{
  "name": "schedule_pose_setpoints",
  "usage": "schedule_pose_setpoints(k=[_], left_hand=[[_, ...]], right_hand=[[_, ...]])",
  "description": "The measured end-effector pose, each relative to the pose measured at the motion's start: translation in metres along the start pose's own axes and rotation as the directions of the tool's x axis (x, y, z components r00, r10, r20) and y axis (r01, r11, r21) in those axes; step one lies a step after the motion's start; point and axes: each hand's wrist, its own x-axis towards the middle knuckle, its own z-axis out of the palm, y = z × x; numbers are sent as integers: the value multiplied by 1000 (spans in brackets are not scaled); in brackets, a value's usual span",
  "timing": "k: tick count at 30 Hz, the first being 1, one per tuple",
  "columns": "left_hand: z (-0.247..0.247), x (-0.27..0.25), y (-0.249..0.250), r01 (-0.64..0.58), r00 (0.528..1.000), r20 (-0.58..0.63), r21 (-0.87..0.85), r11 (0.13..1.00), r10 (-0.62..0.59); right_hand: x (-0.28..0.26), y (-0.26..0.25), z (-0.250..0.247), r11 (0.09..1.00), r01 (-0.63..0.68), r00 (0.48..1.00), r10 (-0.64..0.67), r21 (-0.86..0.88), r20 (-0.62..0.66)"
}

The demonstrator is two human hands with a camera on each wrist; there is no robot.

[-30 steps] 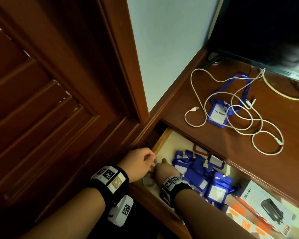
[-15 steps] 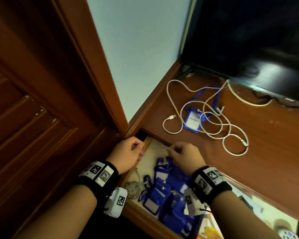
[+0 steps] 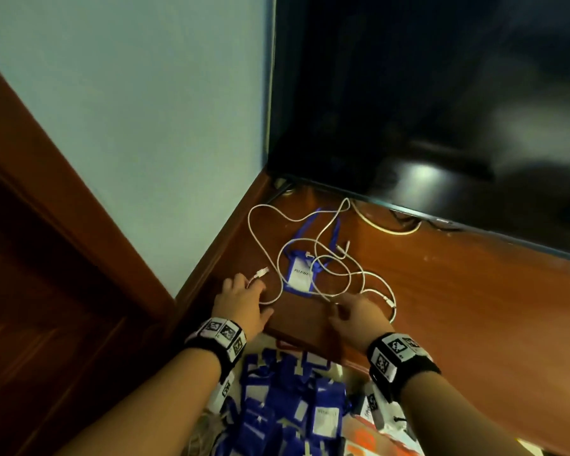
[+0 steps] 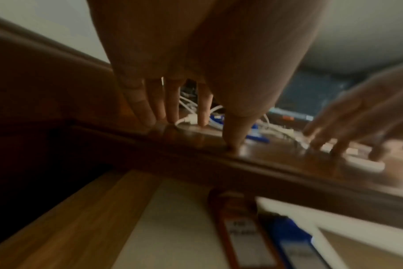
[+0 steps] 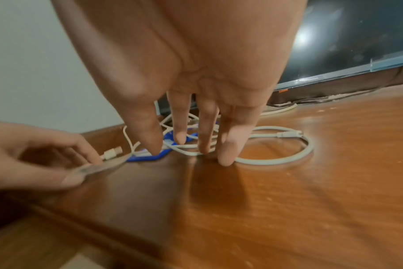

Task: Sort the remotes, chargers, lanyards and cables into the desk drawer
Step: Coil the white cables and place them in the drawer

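Observation:
A tangled white cable lies on the wooden desk top, over a blue lanyard with a white badge. My left hand rests on the desk with straight fingers, its fingertips touching the cable beside its plug. My right hand reaches down with straight fingers onto the cable's near loops; it grips nothing. Below the desk edge the open drawer holds several blue lanyards.
A dark TV screen stands at the back of the desk, with a cream cord under it. A wooden door and a pale wall close off the left. An orange and white box lies in the drawer.
Both hands have come up out of the drawer and onto the desk top, reaching the white cable. The head view has swung up towards the TV.

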Motion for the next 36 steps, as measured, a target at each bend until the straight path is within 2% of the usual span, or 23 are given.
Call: schedule_pose_setpoints(k=[5,7,9,11,14,16,18,20,22,24,26,30,33,36], left_hand=[[7,3,1,-117,983,-134,86,989,128],[-7,-3,8,-196,958,-204,41,980,201],[-35,-11,19,-307,926,-246,-43,951,287],[-70,-23,33,-427,878,-310,-161,890,365],[-118,-44,50,-606,746,-495,-226,763,446],[-147,-57,59,-662,677,-597,-237,711,431],[-169,-66,62,-687,642,-670,-286,668,373],[-186,-71,62,-667,654,-703,-363,650,279],[-198,-72,64,-624,683,-708,-439,647,178],[-212,-72,70,-615,705,-699,-518,595,120],[-228,-73,81,-647,699,-707,-559,519,110],[-262,-73,111,-687,696,-703,-592,422,148],[-290,-74,132,-732,653,-720,-519,442,236],[-316,-76,145,-778,609,-703,-442,446,367]], right_hand=[[-2,-5,-5,1000,12,1000,-12,4,24],[-2,-12,-9,999,18,1000,-17,36,-19],[-6,-25,-19,986,93,992,-79,139,-101],[-13,-43,-37,932,240,965,-200,270,-169],[-27,-77,-75,843,430,896,-354,323,-267],[-35,-96,-105,790,512,848,-401,337,-347],[-44,-109,-137,735,566,811,-414,374,-413],[-58,-117,-170,722,588,787,-408,364,-462],[-72,-120,-200,745,605,748,-411,281,-521],[-89,-123,-223,774,607,719,-437,182,-540],[-105,-126,-238,787,604,707,-457,125,-539],[-131,-122,-261,751,651,654,-482,110,-582],[-151,-118,-277,700,664,660,-384,262,-646],[-172,-110,-295,619,709,614,-308,338,-727]])
